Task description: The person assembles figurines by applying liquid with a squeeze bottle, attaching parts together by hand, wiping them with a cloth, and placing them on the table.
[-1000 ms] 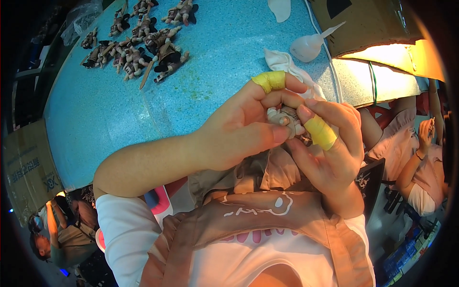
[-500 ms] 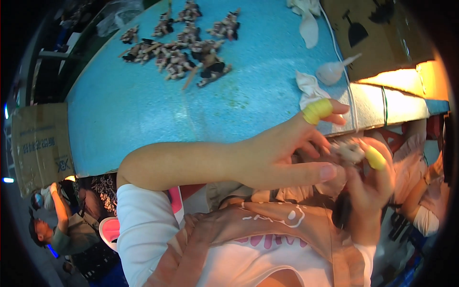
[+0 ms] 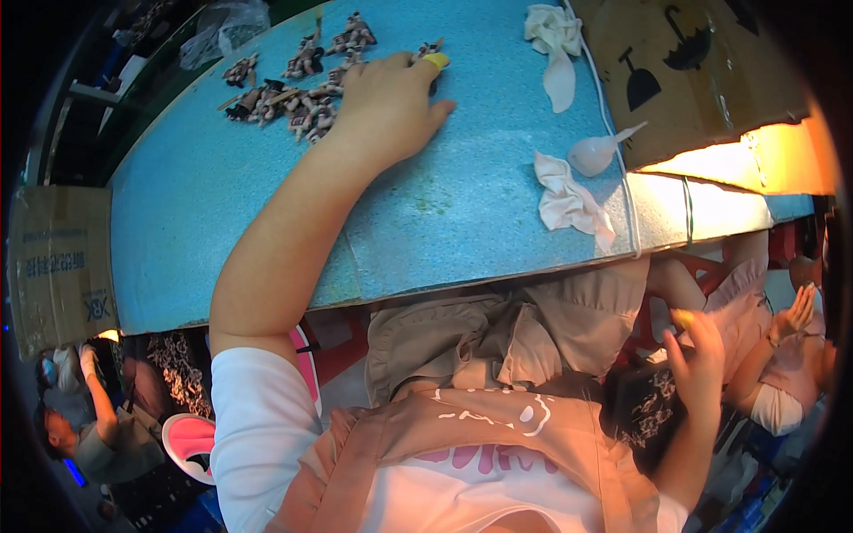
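Note:
My left hand (image 3: 386,107) is stretched out over a cluster of small brown, white and black figurines (image 3: 309,115) on the blue tabletop. Its thumb stands apart from the bent fingers, and yellow tape wraps one finger. The fingertips are partly hidden, and a dark bit shows beneath them. Low at the right, off the table, my right hand (image 3: 697,355) has thumb and forefinger apart, with yellow tape on a finger and nothing visible between them. Beside it is a dark container (image 3: 653,404) with small pale pieces, partly hidden by my apron.
Crumpled white cloths (image 3: 569,204) and a white squeeze bulb (image 3: 593,155) lie on the table's right side, along a white cord (image 3: 613,133). A cardboard box (image 3: 693,98) stands beyond, another carton (image 3: 62,266) at the left. People sit at the left (image 3: 133,435) and right (image 3: 795,355).
My hands were together at the right around a small figurine. My left hand has moved up and left to the figurine cluster; my right hand has dropped lower. The small figurine no longer shows there.

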A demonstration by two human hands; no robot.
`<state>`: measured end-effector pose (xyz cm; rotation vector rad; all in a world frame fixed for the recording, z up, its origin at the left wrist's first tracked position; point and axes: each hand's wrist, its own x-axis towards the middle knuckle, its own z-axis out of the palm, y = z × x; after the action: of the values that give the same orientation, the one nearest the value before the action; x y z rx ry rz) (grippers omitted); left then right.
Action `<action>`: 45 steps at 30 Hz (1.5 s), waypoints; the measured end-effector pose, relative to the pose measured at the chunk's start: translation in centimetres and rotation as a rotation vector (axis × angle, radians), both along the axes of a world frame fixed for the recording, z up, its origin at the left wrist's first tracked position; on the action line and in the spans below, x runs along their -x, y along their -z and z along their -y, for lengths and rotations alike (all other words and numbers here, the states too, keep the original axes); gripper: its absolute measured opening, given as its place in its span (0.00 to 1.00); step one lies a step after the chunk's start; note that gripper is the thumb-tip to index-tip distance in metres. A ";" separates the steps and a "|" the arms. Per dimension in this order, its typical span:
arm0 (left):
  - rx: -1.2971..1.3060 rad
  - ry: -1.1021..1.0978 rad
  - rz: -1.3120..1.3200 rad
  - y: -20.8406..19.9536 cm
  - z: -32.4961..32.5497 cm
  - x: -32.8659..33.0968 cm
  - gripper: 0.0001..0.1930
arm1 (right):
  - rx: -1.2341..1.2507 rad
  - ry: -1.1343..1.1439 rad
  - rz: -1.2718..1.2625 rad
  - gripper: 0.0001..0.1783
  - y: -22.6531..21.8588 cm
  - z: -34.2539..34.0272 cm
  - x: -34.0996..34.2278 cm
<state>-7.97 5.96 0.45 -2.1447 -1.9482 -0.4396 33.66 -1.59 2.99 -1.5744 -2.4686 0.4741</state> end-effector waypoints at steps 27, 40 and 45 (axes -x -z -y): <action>0.121 0.252 0.561 0.5 2.8 -5.1 0.24 | 0.624 0.032 -1.274 0.17 3.3 -3.4 14.5; 0.453 0.522 1.758 1.0 6.0 -8.7 0.16 | -0.350 0.130 -1.241 0.29 3.0 -0.2 10.5; 0.304 0.480 1.720 1.6 5.9 -9.0 0.17 | -0.470 -0.206 -1.238 0.15 2.7 0.8 12.7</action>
<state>1.05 0.04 -1.16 -2.5443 -1.8445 -2.9657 20.93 -2.40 0.30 -0.5115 -1.5592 0.5830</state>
